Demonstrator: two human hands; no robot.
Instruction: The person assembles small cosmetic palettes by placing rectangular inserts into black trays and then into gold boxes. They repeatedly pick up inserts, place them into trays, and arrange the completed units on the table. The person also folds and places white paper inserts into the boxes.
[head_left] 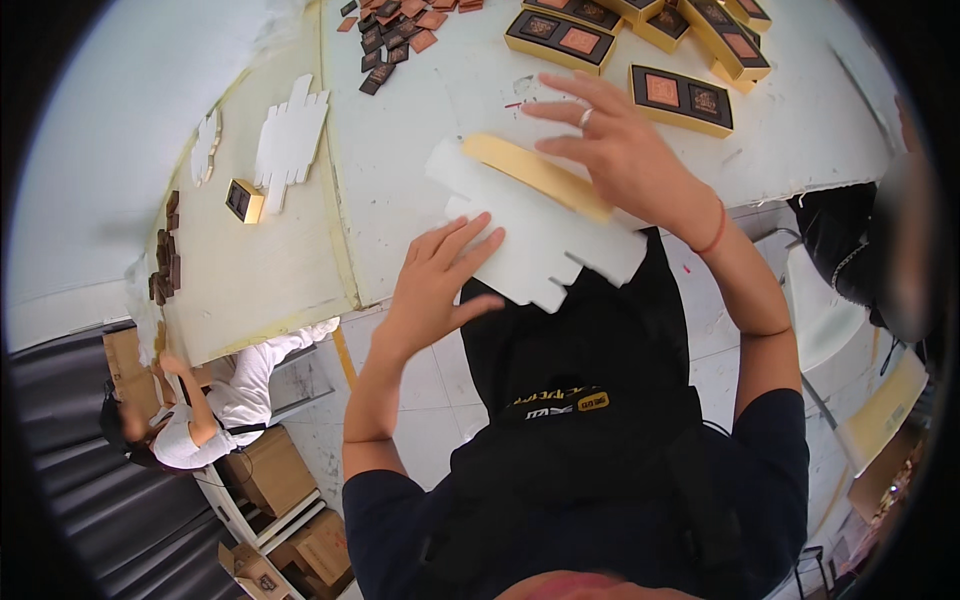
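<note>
A flat white card box blank (520, 235) with notched tabs lies at the table's near edge and overhangs it slightly. Along its far side runs a gold strip (540, 178), which looks like a raised or folded part of the blank. My left hand (435, 280) rests on the blank's left part, fingers spread. Over the right end of the gold strip is my right hand (625, 150), its fingers stretched apart. Whether it touches the strip I cannot tell. Just beyond the right hand sits a gold box (682, 122) holding one copper and one dark square in a black insert.
More filled gold boxes (560, 42) are piled at the back right. Loose copper and dark squares (395, 35) lie at the back. Leftward are white blanks (290, 135) and a small gold box (243, 201). Another person (215, 410) is at the lower left; a chair (820, 300) stands right.
</note>
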